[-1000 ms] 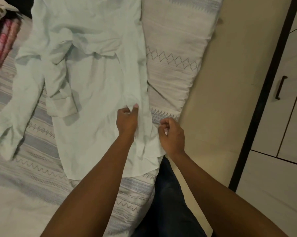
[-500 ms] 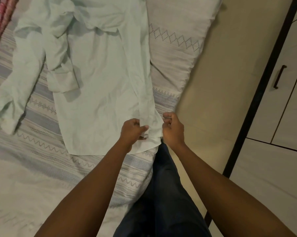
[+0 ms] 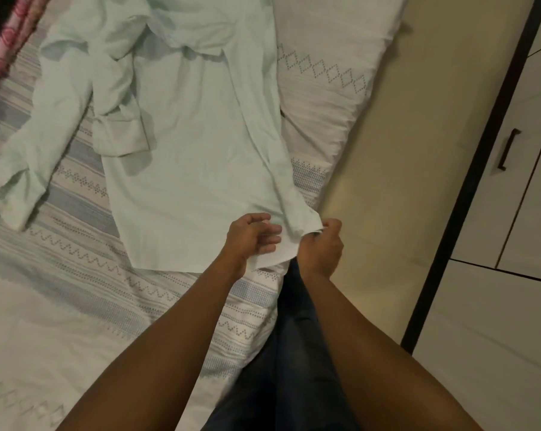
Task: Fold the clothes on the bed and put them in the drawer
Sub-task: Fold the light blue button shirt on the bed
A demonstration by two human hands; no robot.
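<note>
Green shirt [image 3: 194, 150] lies flat, unfolded, near the bed's [image 3: 76, 275] right edge; right hand [image 3: 320, 244] pinches its bottom corner, left hand's [image 3: 250, 237] grip I cannot tell; folding looks barely begun, drawer comes later.

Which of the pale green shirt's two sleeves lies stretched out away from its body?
The outstretched sleeve at the picture's left, cuff flat on the patterned white bedspread; the other sleeve is doubled back against the pale green shirt.
</note>
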